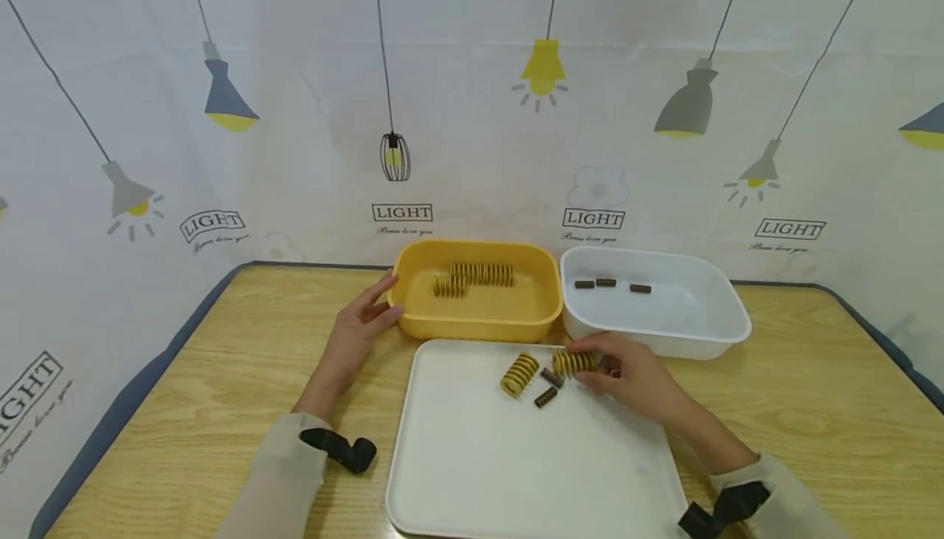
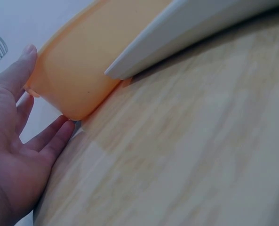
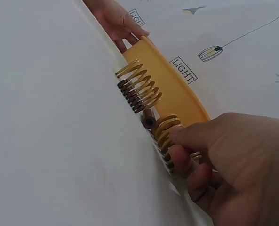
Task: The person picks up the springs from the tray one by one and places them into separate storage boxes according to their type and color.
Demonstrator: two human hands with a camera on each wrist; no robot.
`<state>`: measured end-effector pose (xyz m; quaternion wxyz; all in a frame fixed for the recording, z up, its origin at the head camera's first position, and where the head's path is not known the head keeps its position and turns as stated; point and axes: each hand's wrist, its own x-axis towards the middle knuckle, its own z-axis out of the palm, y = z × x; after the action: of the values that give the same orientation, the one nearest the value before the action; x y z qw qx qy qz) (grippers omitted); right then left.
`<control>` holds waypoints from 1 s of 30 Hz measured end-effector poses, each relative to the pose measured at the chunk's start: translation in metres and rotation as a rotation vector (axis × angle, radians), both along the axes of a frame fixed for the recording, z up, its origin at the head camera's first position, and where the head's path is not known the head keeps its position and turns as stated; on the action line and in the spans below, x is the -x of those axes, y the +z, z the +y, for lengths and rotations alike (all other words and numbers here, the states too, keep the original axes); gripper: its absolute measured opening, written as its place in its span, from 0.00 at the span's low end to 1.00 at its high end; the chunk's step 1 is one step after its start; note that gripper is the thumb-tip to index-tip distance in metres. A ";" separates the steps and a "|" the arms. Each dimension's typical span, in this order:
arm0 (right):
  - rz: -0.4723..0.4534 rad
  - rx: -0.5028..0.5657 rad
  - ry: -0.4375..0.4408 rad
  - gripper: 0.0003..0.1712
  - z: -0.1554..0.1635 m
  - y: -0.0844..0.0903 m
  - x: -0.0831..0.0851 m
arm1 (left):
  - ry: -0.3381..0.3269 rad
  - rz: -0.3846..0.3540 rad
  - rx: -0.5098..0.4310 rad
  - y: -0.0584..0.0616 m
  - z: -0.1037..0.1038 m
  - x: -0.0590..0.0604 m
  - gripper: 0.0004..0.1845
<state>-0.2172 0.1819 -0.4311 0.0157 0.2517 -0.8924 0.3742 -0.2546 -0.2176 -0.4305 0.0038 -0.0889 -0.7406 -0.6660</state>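
The right hand (image 1: 634, 375) pinches a yellow spring (image 1: 574, 361) at the far edge of the white tray (image 1: 472, 457). The right wrist view shows fingertips (image 3: 179, 157) curled round its coils; the head view shows them less clearly. The left hand (image 1: 357, 330) rests open against the yellow bin (image 1: 475, 322) on the worktop (image 1: 192, 391); the left wrist view shows fingers (image 2: 54, 136) touching its corner. A white bin (image 1: 708, 334) holds three dark springs (image 1: 606, 283).
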 end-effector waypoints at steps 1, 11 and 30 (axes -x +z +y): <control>-0.005 -0.002 -0.003 0.21 0.000 0.000 0.000 | -0.002 -0.003 0.000 0.003 0.001 -0.002 0.30; -0.080 -0.005 -0.013 0.21 0.001 0.003 -0.004 | 0.001 -0.005 0.003 -0.003 0.000 0.002 0.30; -0.158 -0.033 0.004 0.22 0.005 0.005 -0.003 | -0.002 0.006 -0.004 0.006 0.002 -0.004 0.30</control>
<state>-0.2143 0.1872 -0.4264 -0.0594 0.2234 -0.8964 0.3782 -0.2504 -0.2160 -0.4250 0.0055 -0.0918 -0.7391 -0.6672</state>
